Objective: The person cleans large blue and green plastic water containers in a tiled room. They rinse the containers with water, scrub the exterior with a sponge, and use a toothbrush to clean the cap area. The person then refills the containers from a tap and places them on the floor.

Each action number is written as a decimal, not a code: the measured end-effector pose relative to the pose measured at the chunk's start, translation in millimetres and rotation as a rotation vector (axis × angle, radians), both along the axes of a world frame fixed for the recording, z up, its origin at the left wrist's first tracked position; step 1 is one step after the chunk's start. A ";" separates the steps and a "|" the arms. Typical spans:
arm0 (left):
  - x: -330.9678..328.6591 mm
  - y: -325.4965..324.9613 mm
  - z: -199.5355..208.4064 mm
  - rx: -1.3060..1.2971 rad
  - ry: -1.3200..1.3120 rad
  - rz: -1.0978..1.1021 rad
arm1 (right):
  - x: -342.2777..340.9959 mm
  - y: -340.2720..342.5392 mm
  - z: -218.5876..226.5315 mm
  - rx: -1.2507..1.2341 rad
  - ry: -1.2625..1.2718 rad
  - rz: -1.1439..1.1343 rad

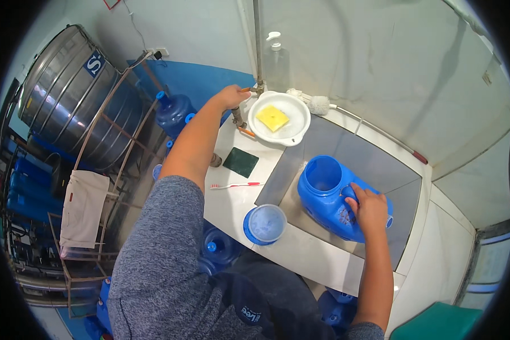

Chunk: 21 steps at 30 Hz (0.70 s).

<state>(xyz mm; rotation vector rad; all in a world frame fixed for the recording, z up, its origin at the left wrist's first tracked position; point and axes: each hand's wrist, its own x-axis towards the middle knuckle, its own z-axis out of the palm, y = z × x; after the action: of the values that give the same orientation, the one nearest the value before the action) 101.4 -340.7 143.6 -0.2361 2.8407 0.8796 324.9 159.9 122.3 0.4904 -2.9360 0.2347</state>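
Note:
My left hand (232,97) reaches to the far side of the counter, its fingers closed at the orange lever of a pipe valve (245,89). My right hand (369,208) is wrapped round the handle of a blue plastic water jug (328,212). The jug lies tilted over a grey tiled basin (396,195), its wide round opening facing up and its small spout toward the right. Beside the valve, a white plastic basin (296,137) holds sudsy water and a yellow sponge (272,118).
On the white counter lie a dark green scouring pad (241,162), a toothbrush (236,185) and a round blue-rimmed tub (267,223). A long-handled brush (319,105) and a clear pump bottle (276,62) stand along the wall. Blue water bottles (174,113) and a steel tank (68,96) are at left.

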 end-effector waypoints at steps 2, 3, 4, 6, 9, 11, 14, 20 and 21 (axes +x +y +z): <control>-1.7 2.1 2.3 -0.123 -0.058 0.039 | -0.2 -2.6 3.6 -0.011 0.008 0.000; -2.5 2.7 3.1 -0.184 -0.087 0.057 | -0.4 -3.2 3.4 -0.009 0.015 0.003; -3.0 -0.4 1.2 -0.110 -0.056 0.062 | -1.1 -3.4 3.2 -0.008 0.025 0.006; -4.3 -7.7 -8.4 0.037 0.005 0.069 | -2.1 -3.8 2.4 -0.002 0.039 0.011; -7.3 -16.6 -19.3 0.094 0.058 0.079 | -4.1 -5.8 1.3 0.002 0.049 0.014; -7.0 -13.4 -18.9 0.132 0.059 0.068 | -3.5 -5.5 0.4 0.004 0.048 0.009; -2.2 -9.3 -14.3 0.179 0.073 0.073 | -3.2 -4.8 0.6 -0.013 0.022 0.005; 39.5 59.9 25.3 -0.140 0.470 0.022 | -9.7 6.8 6.5 0.068 -0.017 -0.007; 44.7 79.8 38.2 0.043 0.476 -0.058 | -15.4 12.8 6.4 0.061 -0.019 -0.048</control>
<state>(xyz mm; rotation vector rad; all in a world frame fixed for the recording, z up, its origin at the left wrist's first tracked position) 146.2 -260.9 181.8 0.0739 3.2296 1.1095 309.5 172.7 128.7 0.4283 -2.9767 0.1449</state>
